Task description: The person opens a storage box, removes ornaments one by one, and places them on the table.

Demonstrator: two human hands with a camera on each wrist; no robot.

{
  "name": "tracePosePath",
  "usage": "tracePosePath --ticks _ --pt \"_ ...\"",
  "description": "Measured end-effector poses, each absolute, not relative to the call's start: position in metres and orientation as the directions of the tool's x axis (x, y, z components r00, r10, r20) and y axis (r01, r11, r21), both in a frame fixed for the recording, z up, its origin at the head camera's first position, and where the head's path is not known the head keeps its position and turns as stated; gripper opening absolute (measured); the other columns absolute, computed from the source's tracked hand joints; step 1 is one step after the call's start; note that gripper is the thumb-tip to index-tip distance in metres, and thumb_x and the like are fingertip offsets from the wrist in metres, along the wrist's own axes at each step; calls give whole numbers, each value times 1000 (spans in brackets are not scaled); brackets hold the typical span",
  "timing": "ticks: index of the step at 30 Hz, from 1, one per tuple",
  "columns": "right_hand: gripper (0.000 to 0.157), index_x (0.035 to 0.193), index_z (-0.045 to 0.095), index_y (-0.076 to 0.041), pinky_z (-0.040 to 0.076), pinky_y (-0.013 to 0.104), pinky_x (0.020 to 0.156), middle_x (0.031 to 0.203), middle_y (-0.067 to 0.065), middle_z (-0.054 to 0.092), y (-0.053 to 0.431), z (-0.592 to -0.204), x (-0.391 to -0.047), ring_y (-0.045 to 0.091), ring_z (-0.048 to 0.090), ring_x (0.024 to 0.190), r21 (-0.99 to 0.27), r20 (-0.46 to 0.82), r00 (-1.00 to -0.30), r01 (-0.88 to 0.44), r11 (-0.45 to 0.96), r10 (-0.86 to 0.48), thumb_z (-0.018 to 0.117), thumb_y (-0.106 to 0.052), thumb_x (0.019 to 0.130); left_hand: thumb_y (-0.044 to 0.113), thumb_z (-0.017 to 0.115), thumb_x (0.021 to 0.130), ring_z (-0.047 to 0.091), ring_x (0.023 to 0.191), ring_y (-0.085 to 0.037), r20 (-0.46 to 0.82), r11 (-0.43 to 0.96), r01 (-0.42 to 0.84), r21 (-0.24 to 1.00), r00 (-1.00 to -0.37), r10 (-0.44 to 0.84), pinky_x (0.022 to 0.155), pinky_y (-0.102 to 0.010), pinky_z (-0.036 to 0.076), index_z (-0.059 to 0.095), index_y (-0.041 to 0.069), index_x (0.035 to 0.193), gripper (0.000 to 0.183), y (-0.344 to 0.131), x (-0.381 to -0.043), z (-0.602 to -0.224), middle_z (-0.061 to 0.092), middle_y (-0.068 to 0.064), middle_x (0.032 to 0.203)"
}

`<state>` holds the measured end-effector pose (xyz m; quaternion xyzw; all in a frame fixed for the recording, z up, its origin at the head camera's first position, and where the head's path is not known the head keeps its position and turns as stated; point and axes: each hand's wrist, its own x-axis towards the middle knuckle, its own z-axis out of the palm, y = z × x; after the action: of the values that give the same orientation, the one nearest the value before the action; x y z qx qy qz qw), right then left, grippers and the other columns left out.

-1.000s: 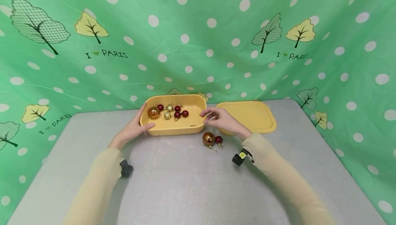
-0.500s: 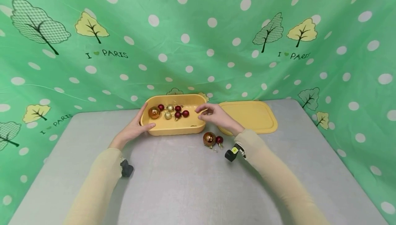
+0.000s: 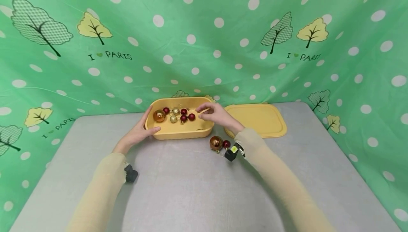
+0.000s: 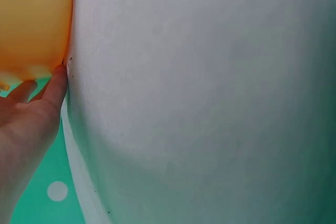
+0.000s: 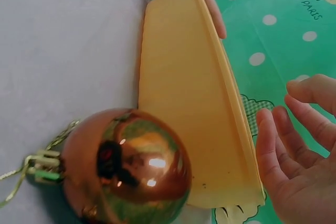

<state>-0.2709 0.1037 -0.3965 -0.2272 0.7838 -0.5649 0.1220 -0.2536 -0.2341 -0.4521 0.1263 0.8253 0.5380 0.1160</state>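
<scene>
In the head view my left hand grips the left end of a yellow plastic container, its thumb over the front rim and its fingers along the end wall. Inside lie a large amber bauble, two small gold ones, and several small dark red baubles. My right hand is over the container's right end, fingers loosely bent. Nothing sits between those fingers in the right wrist view. Outside, near the front right corner, a large copper bauble lies beside a small dark red bauble.
A yellow lid lies flat right of the container, under the right forearm's reach. The grey tabletop ends at a green dotted curtain behind and at the sides. Each wrist wears a small black camera.
My right hand has moved left, from beside the container's right rim to above its inside. The left hand keeps its place on the container, and the baubles have not moved.
</scene>
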Motion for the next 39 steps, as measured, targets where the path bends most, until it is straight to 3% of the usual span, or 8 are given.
tracePosePath --ticks 7,16,30,33,39 --pt "27 115 61 10 51 31 88 117 22 60 89 -400 -281 36 59 104 -935 92 -867 -244 257 -489 62 4 88 14 69 88 0 142 -45 -74 385 66 920 -939 336 114 -56 6 -9 17 155 103 -230 -250 -442 -10 -23 158" --pt "28 113 58 17 51 31 90 116 33 57 71 -408 -288 39 58 105 -932 99 -867 -252 259 -488 61 8 87 14 67 90 0 142 -46 -75 370 66 927 -933 353 114 -55 6 -8 7 154 98 -221 -236 -419 -10 -26 157" --pt "39 120 59 6 49 35 90 126 24 55 47 -416 -293 32 55 111 -898 -100 -952 -39 438 -289 67 -1 83 14 69 89 1 142 -44 -65 369 68 927 -940 335 114 -54 7 -8 19 156 102 -231 -249 -443 -10 -20 158" --pt "41 122 59 4 50 35 86 124 22 54 44 -419 -294 28 53 105 -880 -159 -950 13 475 -269 69 -2 82 15 69 89 1 143 -42 -54 369 77 926 -942 332 114 -53 7 -7 25 156 101 -234 -253 -452 -11 -17 159" --pt "38 120 62 3 49 28 81 122 17 56 42 -424 -297 21 54 96 -892 -229 -929 80 445 -292 69 2 82 14 69 89 3 142 -43 -40 360 90 928 -940 339 114 -54 9 -7 25 156 102 -235 -254 -454 -10 -18 159"
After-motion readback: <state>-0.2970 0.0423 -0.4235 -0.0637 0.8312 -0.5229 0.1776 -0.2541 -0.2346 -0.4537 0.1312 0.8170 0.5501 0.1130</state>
